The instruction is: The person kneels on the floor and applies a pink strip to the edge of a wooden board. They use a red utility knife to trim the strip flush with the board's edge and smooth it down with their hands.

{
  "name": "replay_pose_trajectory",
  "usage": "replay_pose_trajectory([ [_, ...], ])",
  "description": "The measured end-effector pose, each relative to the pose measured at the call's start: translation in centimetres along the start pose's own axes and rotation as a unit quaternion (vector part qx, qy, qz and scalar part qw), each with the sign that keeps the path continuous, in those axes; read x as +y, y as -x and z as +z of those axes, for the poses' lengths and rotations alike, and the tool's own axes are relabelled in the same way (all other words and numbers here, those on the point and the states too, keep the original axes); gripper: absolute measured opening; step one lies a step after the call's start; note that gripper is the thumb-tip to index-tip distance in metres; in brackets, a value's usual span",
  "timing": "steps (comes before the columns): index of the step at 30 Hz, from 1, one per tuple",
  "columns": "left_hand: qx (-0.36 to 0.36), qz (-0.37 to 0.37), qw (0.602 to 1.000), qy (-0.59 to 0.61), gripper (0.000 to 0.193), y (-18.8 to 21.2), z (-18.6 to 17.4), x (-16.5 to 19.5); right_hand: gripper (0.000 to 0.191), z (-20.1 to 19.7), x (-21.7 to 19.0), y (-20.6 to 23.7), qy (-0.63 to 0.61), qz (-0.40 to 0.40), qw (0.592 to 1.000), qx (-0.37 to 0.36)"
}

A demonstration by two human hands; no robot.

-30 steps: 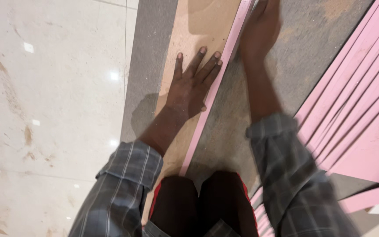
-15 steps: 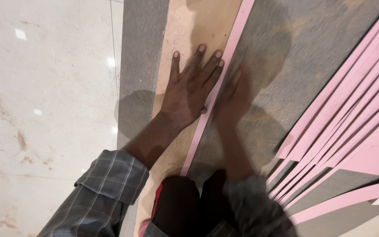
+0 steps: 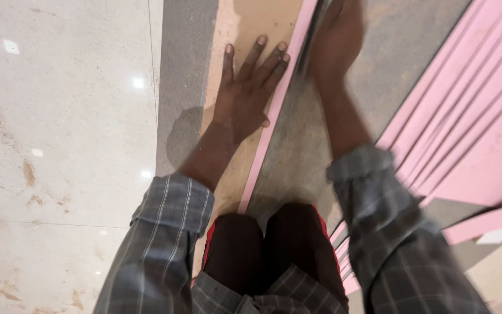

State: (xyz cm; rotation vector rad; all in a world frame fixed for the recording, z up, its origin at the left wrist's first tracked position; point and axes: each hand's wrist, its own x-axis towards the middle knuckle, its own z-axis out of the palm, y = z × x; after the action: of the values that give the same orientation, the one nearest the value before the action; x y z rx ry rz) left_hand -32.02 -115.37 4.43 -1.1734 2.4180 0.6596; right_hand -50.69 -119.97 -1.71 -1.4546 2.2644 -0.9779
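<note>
My left hand point(image 3: 245, 99) lies flat, fingers spread, on a narrow tan board point(image 3: 250, 22), its fingertips next to a long pink edge strip point(image 3: 261, 160) that runs along the board's right side. My right hand point(image 3: 338, 49) is blurred, stretched forward on the grey surface point(image 3: 405, 55) just right of the strip's far end. A dark streak shows beside its fingers; I cannot tell whether it holds anything. Both sleeves are grey plaid.
Several loose pink strips point(image 3: 472, 125) fan out over the grey surface at the right. A grey band point(image 3: 181, 70) borders the board on the left, then glossy beige marble floor point(image 3: 59, 145). My dark-clad knees point(image 3: 262, 250) are at the bottom centre.
My right hand slid back toward me along the pink strip, then forward again to its far end. My left hand stayed flat on the board.
</note>
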Motion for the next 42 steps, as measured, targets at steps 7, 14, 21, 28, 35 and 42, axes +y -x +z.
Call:
replay_pose_trajectory([
  [7, 0.15, 0.044, 0.98, 0.121, 0.095, 5.8, 5.3, 2.1, 0.034, -5.7, 3.0, 23.1, 0.093, 0.061, 0.993, -0.033],
  [14, 0.161, 0.086, 0.982, 0.04, 0.072, 7.9, 12.0, 2.4, 0.03, -6.9, 0.4, 21.9, 0.075, -0.005, 0.997, 0.007],
  [21, 0.19, 0.085, 0.978, -0.03, 0.066, 8.0, 13.3, 2.5, 0.033, -7.5, 1.0, 22.8, 0.047, 0.009, 0.999, -0.011],
  [28, 0.185, 0.093, 0.976, -0.07, 0.067, 8.1, 14.6, 2.0, 0.034, -8.4, 0.1, 22.1, 0.064, 0.07, 0.993, -0.069],
  [35, 0.143, 0.089, 0.983, -0.071, 0.07, 8.1, 13.0, 2.4, 0.049, -8.1, 1.3, 24.6, 0.108, 0.003, 0.991, -0.078],
  [42, 0.105, 0.087, 0.985, -0.108, 0.082, 8.3, 11.5, 2.9, 0.06, -14.0, -3.2, 28.7, 0.29, 0.08, 0.946, -0.121],
])
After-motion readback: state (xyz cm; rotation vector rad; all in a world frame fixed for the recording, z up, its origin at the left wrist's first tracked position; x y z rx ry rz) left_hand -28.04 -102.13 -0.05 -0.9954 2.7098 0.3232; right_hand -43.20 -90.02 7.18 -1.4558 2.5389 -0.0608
